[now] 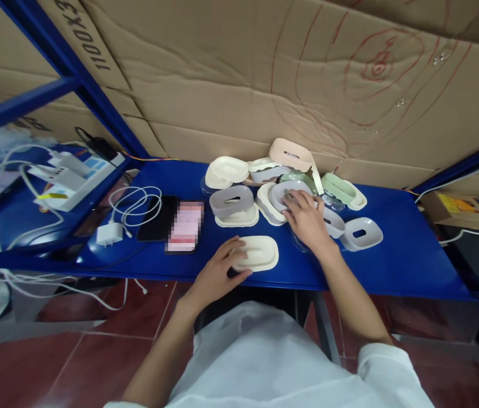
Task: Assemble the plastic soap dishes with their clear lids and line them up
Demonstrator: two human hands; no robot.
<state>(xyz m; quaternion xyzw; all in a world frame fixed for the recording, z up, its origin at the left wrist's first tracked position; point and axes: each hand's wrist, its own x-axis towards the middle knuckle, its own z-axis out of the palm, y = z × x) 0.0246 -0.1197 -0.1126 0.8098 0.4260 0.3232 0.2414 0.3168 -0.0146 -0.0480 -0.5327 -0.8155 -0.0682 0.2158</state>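
My left hand (221,266) lies open, fingers spread over the left end of the cream oval plastic piece (262,254), while beyond and to the right of that piece my right hand (306,219) touches a pale grey oval plastic shell (279,195), gripping or not I cannot tell.
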